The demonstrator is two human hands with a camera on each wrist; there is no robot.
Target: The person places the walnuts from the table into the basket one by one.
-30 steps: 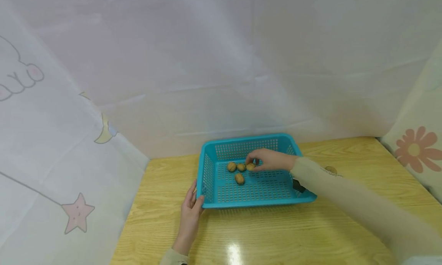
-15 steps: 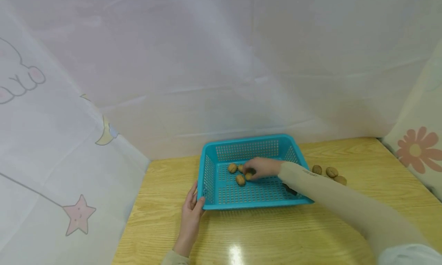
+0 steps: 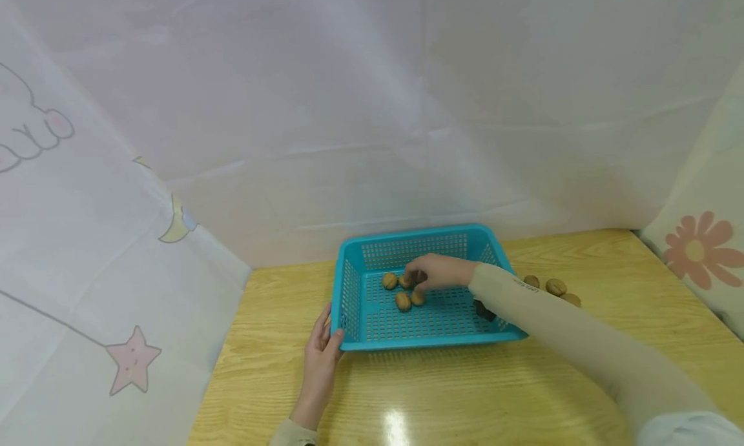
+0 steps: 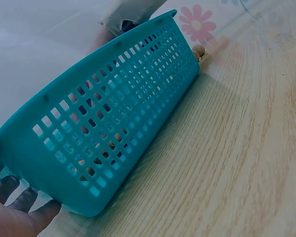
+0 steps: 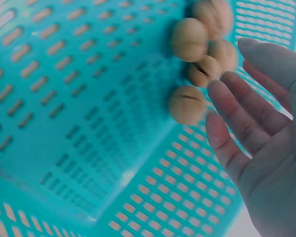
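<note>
Inside the turquoise plastic basket (image 3: pixel 430 343), several walnuts (image 3: pixel 403 301) lie close together toward the left half. My right hand (image 3: pixel 440 271) is over them with its fingers loosely bent. The right wrist view shows those fingers (image 5: pixel 232 101) parted beside the walnuts (image 5: pixel 189 39), with nothing in their grasp. My left hand (image 3: pixel 321 355) holds the basket's front left corner, thumb at the rim and the other fingers along the outer side. Seen from the left wrist, its fingertips (image 4: pixel 47 211) meet the basket wall (image 4: pixel 19 148).
More walnuts (image 3: pixel 556 286) lie on the wooden table (image 3: pixel 279 304) to the right of the basket, partly behind the right sleeve (image 3: pixel 558 323). A pale cloth (image 3: pixel 360 110) hangs behind the table. A dark device (image 3: pixel 484 309) is at my right wrist.
My right hand has shifted a walnut toward the front of the basket, let go of it beside another walnut, and risen slightly. The left hand stays at the corner.
</note>
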